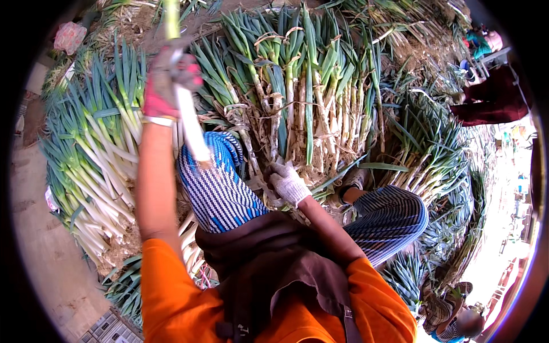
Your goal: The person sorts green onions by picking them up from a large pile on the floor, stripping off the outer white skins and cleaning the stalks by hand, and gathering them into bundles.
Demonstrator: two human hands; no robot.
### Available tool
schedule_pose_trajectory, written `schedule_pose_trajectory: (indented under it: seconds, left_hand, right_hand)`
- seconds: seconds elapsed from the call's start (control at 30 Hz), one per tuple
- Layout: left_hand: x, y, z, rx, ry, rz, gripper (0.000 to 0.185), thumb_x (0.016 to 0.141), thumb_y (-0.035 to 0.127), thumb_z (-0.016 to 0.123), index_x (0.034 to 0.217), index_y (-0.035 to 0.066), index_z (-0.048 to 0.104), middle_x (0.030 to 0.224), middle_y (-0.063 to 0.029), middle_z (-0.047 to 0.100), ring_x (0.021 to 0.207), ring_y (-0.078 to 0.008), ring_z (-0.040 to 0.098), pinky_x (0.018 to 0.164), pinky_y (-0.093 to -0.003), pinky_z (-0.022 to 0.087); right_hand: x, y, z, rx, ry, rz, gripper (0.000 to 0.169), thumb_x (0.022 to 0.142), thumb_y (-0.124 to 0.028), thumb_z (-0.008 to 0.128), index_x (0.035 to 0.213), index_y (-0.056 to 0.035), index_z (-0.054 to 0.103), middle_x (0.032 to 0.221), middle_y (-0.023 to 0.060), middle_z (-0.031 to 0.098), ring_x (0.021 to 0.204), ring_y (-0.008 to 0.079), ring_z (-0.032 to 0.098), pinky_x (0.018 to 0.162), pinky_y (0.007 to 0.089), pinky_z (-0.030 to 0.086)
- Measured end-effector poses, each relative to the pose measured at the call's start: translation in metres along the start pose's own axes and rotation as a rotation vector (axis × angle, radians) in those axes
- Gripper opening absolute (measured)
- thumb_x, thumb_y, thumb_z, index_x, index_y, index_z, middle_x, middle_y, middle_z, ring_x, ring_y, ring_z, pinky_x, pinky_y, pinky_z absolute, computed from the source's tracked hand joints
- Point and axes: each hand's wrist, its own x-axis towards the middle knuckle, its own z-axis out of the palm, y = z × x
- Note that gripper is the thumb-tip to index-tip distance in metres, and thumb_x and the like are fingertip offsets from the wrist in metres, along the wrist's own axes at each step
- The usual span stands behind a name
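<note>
My left hand (173,81), in a red and grey work glove, is raised at the upper left and grips a peeled leek or large green onion (193,133), its white root end pointing down over my knee. Motion blurs both. In a white knit glove, my right hand (286,182) is low in the middle, at the root end of an unpeeled leek stalk (248,148) with dry outer leaves; its fingers are curled, and whether they grip the stalk is hard to tell. Just beyond it lies a row of unpeeled leeks (319,98) with brown roots.
Peeled leeks (94,171) with white stems are heaped at the left. More leeks (429,141) lie at the right, beside my bent knee. A grey plastic crate (109,328) stands at the lower left. Other people (493,98) (454,317) are at the right edge.
</note>
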Motion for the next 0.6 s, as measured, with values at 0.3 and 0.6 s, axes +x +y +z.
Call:
schedule_pose_trajectory:
  seconds: [0.3, 0.6]
  left_hand:
    - [-0.175, 0.218, -0.431, 0.423, 1.040, 0.042, 0.027, 0.087, 0.031, 0.065, 0.107, 0.016, 0.057, 0.082, -0.0059, 0.060, 0.069, -0.0209, 0.059, 0.066, -0.0328, 0.052]
    - [-0.222, 0.100, -0.387, 1.037, 1.341, 0.108, 0.052, 0.086, 0.041, 0.058, 0.129, 0.016, 0.043, 0.089, -0.0138, 0.061, 0.071, -0.0300, 0.058, 0.063, -0.0422, 0.048]
  right_hand:
    - [0.073, 0.050, 0.096, -0.562, -0.034, 0.126, 0.052, 0.078, -0.037, 0.065, 0.111, -0.0035, 0.043, 0.100, 0.0275, 0.061, 0.086, 0.0431, 0.062, 0.077, 0.0487, 0.050]
    - [0.079, 0.081, 0.087, -0.452, 0.005, 0.227, 0.039, 0.076, -0.030, 0.062, 0.100, -0.0002, 0.052, 0.086, 0.0288, 0.062, 0.085, 0.0454, 0.061, 0.082, 0.0485, 0.046]
